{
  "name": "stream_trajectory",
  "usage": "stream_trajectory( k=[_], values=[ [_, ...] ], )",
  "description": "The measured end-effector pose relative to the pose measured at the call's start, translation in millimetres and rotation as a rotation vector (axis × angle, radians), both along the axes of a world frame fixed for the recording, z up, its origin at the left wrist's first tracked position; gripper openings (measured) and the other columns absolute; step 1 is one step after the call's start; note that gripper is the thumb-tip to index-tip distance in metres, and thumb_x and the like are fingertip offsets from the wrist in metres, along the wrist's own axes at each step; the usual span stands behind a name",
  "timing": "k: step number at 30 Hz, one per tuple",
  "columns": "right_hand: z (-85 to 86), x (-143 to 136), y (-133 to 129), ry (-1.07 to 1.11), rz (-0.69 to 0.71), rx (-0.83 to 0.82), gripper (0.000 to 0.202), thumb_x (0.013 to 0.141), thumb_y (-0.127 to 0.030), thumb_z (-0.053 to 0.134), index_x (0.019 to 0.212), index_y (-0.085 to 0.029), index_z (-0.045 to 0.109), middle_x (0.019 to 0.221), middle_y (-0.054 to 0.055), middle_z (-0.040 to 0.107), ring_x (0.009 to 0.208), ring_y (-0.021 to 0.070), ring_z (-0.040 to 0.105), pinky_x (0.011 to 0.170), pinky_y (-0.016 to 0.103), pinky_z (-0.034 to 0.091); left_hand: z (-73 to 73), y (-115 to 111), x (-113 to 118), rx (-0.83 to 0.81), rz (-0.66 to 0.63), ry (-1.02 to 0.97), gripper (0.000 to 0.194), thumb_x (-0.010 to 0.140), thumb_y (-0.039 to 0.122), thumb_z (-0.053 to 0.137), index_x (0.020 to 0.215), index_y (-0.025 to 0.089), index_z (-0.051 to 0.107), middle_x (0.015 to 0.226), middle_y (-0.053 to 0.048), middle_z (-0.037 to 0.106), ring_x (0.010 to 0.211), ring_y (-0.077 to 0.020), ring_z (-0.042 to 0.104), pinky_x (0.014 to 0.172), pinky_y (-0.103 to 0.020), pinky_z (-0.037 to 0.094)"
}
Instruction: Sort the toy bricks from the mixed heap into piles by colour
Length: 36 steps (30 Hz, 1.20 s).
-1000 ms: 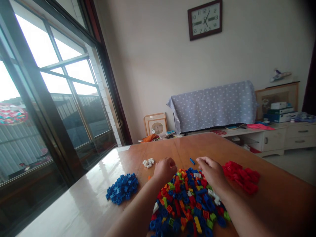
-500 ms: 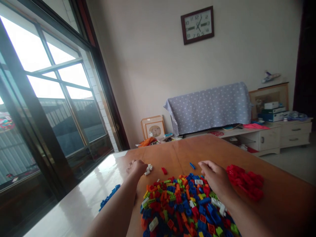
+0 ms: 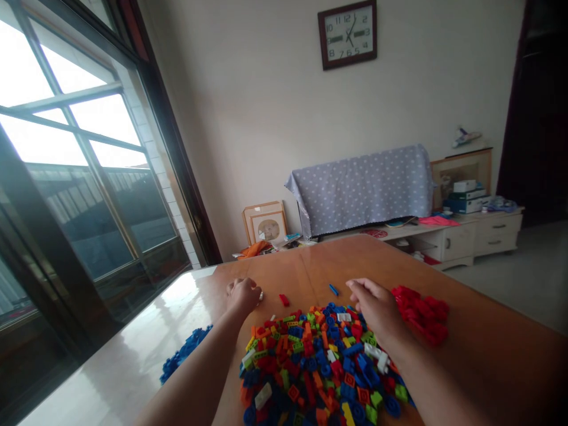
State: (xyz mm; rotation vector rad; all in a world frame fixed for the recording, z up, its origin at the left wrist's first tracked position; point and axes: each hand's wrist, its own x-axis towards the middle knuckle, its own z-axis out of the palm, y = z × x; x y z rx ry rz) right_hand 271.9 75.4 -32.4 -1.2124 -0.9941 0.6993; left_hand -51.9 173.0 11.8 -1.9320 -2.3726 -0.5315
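My left hand (image 3: 243,294) is at the far left part of the table with its fingers curled. It covers most of a small group of white bricks (image 3: 261,295); whatever is in its fingers is hidden. Above the far right edge of a big mixed pile of toy bricks (image 3: 310,361) is my right hand (image 3: 375,303). Its fingers are bent inward in a closed shape, and I cannot make out what they hold. Between the hands lie a single red brick (image 3: 284,300) and a thin blue piece (image 3: 333,290).
A heap of blue bricks (image 3: 184,353) lies left of my left forearm, and a heap of red bricks (image 3: 421,313) right of my right hand. The wooden table (image 3: 319,260) reaches toward a low white cabinet (image 3: 457,244). A large window (image 3: 97,177) is at the left.
The view has shifted a little to the right. My left hand now covers most of the white bricks that showed beside it. My right hand stays near the pile's far right edge.
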Motion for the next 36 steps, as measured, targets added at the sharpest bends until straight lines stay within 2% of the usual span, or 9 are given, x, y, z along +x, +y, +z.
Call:
stream_trajectory(
  k=[3,6,10,13,16,19,21,26,36],
  values=[
    [5.0,1.8,-1.5,0.133,0.063,-0.047,0.035,0.079,-0.052,0.066,0.083,-0.018,0.071,0.064,-0.001,0.059,0.053,0.0111,0.049,0.048,0.021,0.037,7.6,-15.8,34.4,0.021,-0.212,0.024,0.031,0.085,0.045,0.053,0.104,0.026,0.07,0.122,-0.008,0.064,0.122,-0.0344,0.047,0.098,-0.044,0.04],
    [7.5,6.9,-0.8,0.26,0.132,-0.115,0.037,0.079,-0.052,0.067,0.087,-0.016,0.072,0.064,0.0,0.061,0.049,0.0092,0.047,0.044,0.02,0.034,13.3,-42.1,78.5,0.016,-0.462,0.016,0.029,0.086,0.044,0.056,0.107,0.028,0.07,0.115,-0.005,0.068,0.114,-0.0274,0.053,0.098,-0.036,0.041],
    [7.2,14.0,2.9,0.436,0.184,-0.187,0.035,0.081,-0.047,0.068,0.09,-0.014,0.072,0.063,0.0,0.061,0.046,0.0074,0.047,0.04,0.018,0.034,16.7,-89.9,135.1,-0.03,-0.909,-0.009,0.025,0.087,0.039,0.056,0.102,0.026,0.072,0.103,-0.005,0.07,0.102,-0.0251,0.057,0.094,-0.035,0.044],
    [7.8,16.1,4.9,0.493,0.2,-0.203,0.03,0.084,-0.043,0.066,0.091,-0.014,0.072,0.062,0.0,0.06,0.044,0.0061,0.046,0.039,0.017,0.033,14.8,-120.7,167.0,-0.112,-1.074,0.087,0.024,0.086,0.045,0.058,0.096,0.028,0.072,0.097,-0.004,0.069,0.097,-0.0242,0.058,0.091,-0.036,0.045],
    [9.8,15.8,4.5,0.501,0.209,-0.198,0.029,0.086,-0.041,0.064,0.091,-0.013,0.072,0.062,-0.001,0.06,0.043,0.0056,0.046,0.039,0.017,0.034,9.4,-137.9,188.3,-0.096,-1.067,0.185,0.036,0.079,0.059,0.061,0.094,0.028,0.071,0.104,-0.006,0.066,0.103,-0.0295,0.055,0.091,-0.043,0.044],
    [11.3,15.0,3.3,0.512,0.214,-0.185,0.028,0.086,-0.04,0.064,0.091,-0.013,0.071,0.062,-0.001,0.06,0.044,0.0054,0.045,0.039,0.017,0.034,3.2,-143.0,201.1,-0.123,-1.027,0.229,0.046,0.071,0.066,0.064,0.094,0.026,0.07,0.108,-0.009,0.064,0.106,-0.0345,0.053,0.093,-0.052,0.043],
    [11.7,14.6,2.9,0.518,0.213,-0.178,0.028,0.086,-0.039,0.064,0.091,-0.013,0.071,0.062,-0.001,0.059,0.044,0.0054,0.044,0.039,0.018,0.034,0.1,-142.6,205.9,-0.148,-1.006,0.236,0.047,0.067,0.064,0.068,0.093,0.025,0.069,0.11,-0.01,0.063,0.109,-0.0364,0.052,0.095,-0.054,0.041],
    [13.0,13.7,2.2,0.52,0.212,-0.173,0.026,0.085,-0.037,0.064,0.09,-0.012,0.071,0.061,0.0,0.06,0.044,0.0056,0.043,0.038,0.018,0.033,-0.3,-140.3,210.3,-0.172,-0.99,0.233,0.036,0.066,0.049,0.069,0.091,0.024,0.066,0.111,-0.011,0.064,0.108,-0.0369,0.053,0.094,-0.056,0.04],
    [17.5,10.3,-2.0,0.501,0.212,-0.163,0.024,0.084,-0.035,0.064,0.087,-0.012,0.071,0.059,-0.001,0.059,0.041,0.0054,0.042,0.036,0.018,0.031,0.3,-144.1,215.0,-0.208,-1.01,0.183,0.031,0.066,0.04,0.067,0.094,0.026,0.068,0.105,-0.011,0.068,0.108,-0.0387,0.054,0.095,-0.06,0.035]
  ],
)
